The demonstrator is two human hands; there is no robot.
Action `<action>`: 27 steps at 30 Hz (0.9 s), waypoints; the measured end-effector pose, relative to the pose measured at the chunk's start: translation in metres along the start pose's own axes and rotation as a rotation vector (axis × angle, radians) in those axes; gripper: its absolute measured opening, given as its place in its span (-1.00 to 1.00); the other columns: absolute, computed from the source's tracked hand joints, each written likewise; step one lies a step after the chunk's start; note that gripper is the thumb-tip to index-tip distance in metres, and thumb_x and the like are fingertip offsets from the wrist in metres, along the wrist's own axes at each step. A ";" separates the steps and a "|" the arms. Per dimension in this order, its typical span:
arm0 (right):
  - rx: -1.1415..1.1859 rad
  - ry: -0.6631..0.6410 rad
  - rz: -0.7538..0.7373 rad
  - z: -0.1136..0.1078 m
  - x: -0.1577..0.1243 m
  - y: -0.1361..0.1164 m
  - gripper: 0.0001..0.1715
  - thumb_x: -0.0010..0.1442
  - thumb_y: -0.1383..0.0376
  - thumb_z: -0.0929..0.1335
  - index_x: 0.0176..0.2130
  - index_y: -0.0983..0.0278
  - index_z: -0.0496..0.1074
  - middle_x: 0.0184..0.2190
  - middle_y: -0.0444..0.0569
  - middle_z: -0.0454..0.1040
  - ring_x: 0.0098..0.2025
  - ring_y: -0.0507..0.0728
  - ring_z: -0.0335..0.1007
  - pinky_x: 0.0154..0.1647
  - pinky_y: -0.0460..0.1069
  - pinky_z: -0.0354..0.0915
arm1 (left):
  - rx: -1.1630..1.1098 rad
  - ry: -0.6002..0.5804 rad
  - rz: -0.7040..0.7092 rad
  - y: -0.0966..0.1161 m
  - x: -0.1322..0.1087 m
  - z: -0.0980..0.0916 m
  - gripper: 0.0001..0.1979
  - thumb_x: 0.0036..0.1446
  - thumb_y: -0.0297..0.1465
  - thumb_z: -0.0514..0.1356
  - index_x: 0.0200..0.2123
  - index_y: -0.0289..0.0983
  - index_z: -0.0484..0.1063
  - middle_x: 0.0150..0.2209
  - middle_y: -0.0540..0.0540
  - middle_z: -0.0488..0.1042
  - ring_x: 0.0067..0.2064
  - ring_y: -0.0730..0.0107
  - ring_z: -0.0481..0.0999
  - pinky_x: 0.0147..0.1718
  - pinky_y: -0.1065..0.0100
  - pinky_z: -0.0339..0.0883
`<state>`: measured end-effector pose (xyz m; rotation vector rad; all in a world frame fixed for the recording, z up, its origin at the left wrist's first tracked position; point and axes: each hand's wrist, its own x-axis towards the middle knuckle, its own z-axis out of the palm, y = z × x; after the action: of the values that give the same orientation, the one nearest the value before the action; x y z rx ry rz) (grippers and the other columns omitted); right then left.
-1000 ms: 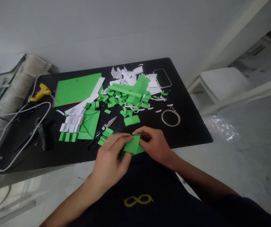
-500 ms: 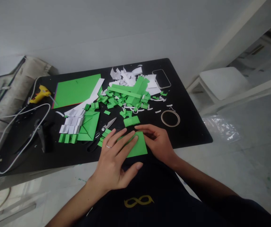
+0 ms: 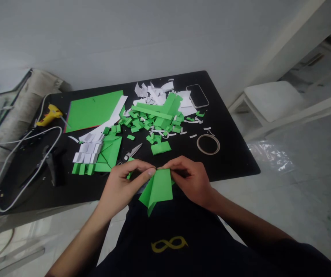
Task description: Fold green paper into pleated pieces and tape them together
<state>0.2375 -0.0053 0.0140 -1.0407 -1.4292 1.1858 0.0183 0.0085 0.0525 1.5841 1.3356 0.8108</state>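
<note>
A folded green paper (image 3: 162,186) hangs at the table's front edge, its layers fanned apart at the lower left. My left hand (image 3: 125,184) pinches its top edge between thumb and fingers. On the right of the same edge, my right hand (image 3: 192,179) is closed on the paper, fingertips close to those of the left. Just beyond my hands lies a small folded green piece (image 3: 161,147). Scissors (image 3: 132,153) with partly spread blades rest past my left hand, which hides their handles.
A heap of green paper scraps (image 3: 153,117) and white paper scraps (image 3: 156,92) covers the back middle. Folded white strips (image 3: 87,148), a green sheet (image 3: 94,109), a yellow glue gun (image 3: 50,114) with a white cord and black pliers (image 3: 50,165) lie left. A tape roll (image 3: 208,144) lies right.
My left hand, which lay flat on the green paper, now pinches its top edge. The paper has been lifted, and its layers have come apart. My right hand has closed on the edge.
</note>
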 end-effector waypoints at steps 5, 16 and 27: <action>0.090 0.039 0.080 0.001 0.001 0.002 -0.92 0.26 0.36 0.52 -0.22 0.17 0.66 -0.31 -0.12 0.70 -0.27 0.10 0.69 -0.27 -0.05 0.51 | -0.075 -0.049 -0.033 0.001 0.000 0.005 -0.84 0.26 -0.26 0.39 -0.30 -0.22 0.68 -0.43 0.00 0.62 -0.40 0.45 0.55 -0.43 0.46 0.38; 0.185 0.100 0.198 0.005 0.003 0.005 -0.78 0.09 0.36 0.63 -0.28 0.18 0.60 -0.38 -0.16 0.67 -0.33 0.05 0.63 -0.30 -0.08 0.46 | -0.133 -0.311 -0.077 -0.006 0.003 -0.005 -0.83 0.34 -0.29 0.31 -0.07 -0.19 0.64 -0.19 -0.06 0.69 -0.16 0.35 0.66 -0.20 0.41 0.48; 0.120 0.055 0.119 0.004 -0.001 0.001 -0.88 0.21 0.34 0.57 -0.21 0.15 0.67 -0.30 -0.13 0.73 -0.25 0.10 0.70 -0.20 -0.04 0.55 | -0.215 -0.300 -0.073 -0.017 0.006 0.001 -0.89 0.33 -0.31 0.32 -0.17 -0.20 0.64 -0.28 -0.03 0.67 -0.26 0.42 0.61 -0.24 0.43 0.45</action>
<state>0.2339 -0.0062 0.0126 -1.0785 -1.2521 1.3021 0.0138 0.0145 0.0365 1.4155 1.0479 0.6212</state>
